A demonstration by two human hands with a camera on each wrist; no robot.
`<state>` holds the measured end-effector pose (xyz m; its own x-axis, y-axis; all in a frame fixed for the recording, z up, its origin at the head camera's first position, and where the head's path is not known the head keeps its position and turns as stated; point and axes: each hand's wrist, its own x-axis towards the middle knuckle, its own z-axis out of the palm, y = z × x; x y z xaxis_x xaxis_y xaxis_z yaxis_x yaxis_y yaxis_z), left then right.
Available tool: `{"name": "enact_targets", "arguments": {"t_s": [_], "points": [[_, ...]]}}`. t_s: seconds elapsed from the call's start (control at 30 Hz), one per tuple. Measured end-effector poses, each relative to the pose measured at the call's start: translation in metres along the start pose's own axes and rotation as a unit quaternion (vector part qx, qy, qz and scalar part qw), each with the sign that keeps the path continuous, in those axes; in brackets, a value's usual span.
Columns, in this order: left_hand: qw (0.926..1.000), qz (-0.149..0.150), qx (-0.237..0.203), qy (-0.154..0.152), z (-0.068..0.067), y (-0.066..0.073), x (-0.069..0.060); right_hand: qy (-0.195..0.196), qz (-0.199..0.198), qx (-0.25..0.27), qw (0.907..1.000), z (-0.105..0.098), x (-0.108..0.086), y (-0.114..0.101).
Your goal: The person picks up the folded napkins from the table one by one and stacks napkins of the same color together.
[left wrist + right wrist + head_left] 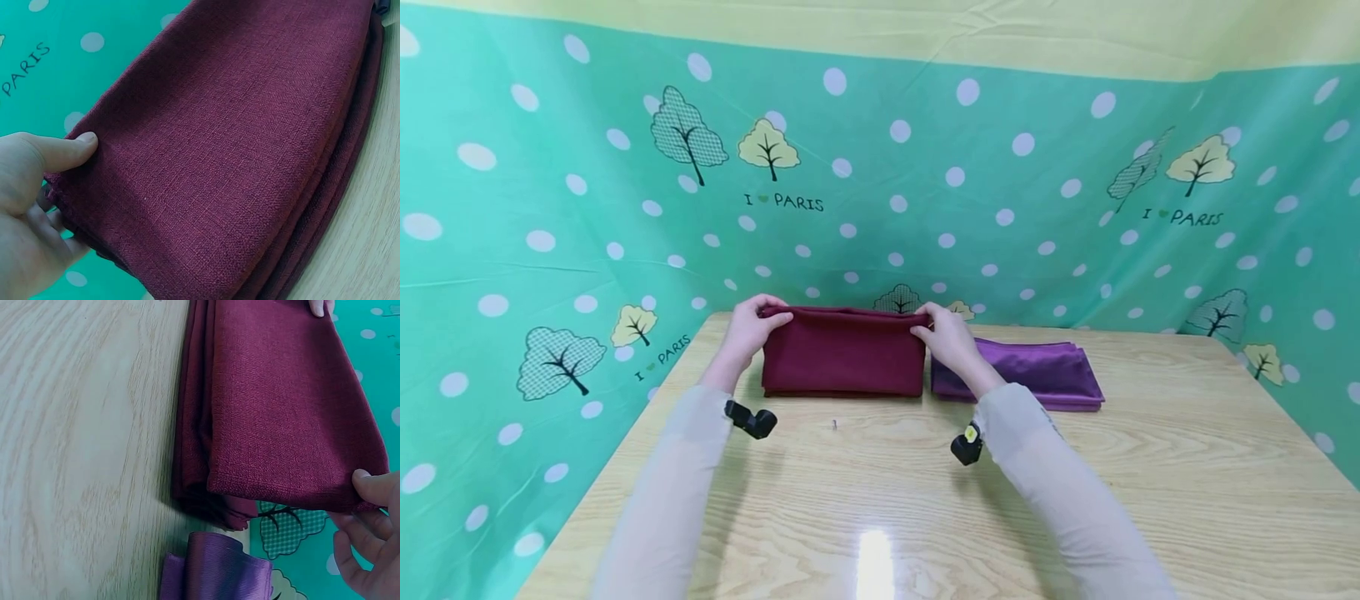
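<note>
A folded maroon cloth (846,354) lies at the back of the table, its far edge raised between the two hands. The left hand (751,332) pinches its upper left corner, thumb on the near face and fingers behind. At the upper right corner, the right hand (947,337) pinches the cloth the same way. In the left wrist view the left thumb presses on the woven maroon cloth (219,144), with several layers stacked below. The right wrist view shows the layers of maroon cloth (281,412) hanging from the right fingers. The cloth partly hides the fingers behind it.
A folded shiny purple cloth (1045,371) lies just right of the maroon one, partly behind the right forearm. A tiny object (834,425) sits on the wooden table (1187,467). A green dotted curtain (880,208) hangs close behind the table's back edge.
</note>
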<state>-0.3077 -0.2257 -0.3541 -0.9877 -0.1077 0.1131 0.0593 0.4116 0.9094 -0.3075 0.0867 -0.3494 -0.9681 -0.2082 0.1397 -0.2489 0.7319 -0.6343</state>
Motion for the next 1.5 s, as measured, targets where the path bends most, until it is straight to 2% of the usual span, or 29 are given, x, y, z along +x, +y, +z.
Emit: {"name": "enact_targets", "arguments": {"t_s": [0.43, 0.63, 0.83, 1.0, 1.2, 1.5], "points": [[1.0000, -0.003, 0.002, 0.002, 0.007, -0.012, 0.001, 0.001, 0.008, 0.000, 1.0000, 0.007, 0.005, 0.007], [0.9998, -0.015, 0.001, -0.010, 0.008, -0.018, 0.000, 0.003, 0.007, -0.011, 0.9999, 0.013, 0.005, 0.011], [0.9996, -0.015, 0.022, -0.013, 0.012, -0.024, 0.000, 0.004, 0.002, -0.019, 0.9998, 0.017, 0.004, 0.015], [0.9993, -0.011, 0.032, -0.014, 0.015, -0.030, 0.001, -0.011, 0.006, -0.012, 0.9998, 0.021, 0.003, 0.021], [0.9987, -0.008, 0.048, -0.014, 0.017, -0.033, 0.003, -0.019, 0.008, -0.006, 0.9998, 0.025, 0.002, 0.026], [0.9982, -0.012, 0.058, -0.015, 0.019, -0.033, 0.004, -0.010, 0.010, -0.005, 0.9999, 0.028, 0.003, 0.028]]}}
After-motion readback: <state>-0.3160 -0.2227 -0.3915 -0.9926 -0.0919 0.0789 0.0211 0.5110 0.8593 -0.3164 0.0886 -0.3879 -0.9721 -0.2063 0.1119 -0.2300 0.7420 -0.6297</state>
